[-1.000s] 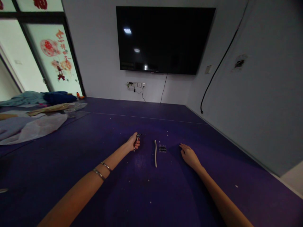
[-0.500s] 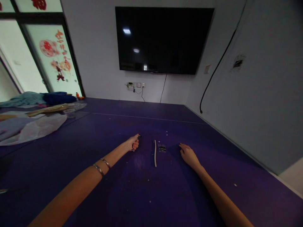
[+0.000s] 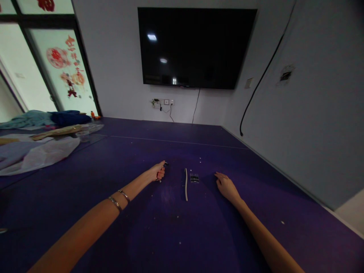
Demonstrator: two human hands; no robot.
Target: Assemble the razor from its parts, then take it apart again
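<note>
While the left hand (image 3: 158, 172) clenches a small metallic tool (image 3: 166, 163) near the frame's centre, the right hand (image 3: 226, 186) lies loosely open, right of a pale rod (image 3: 186, 185) and clear packet (image 3: 194, 178) with dark, indistinct contents.
</note>
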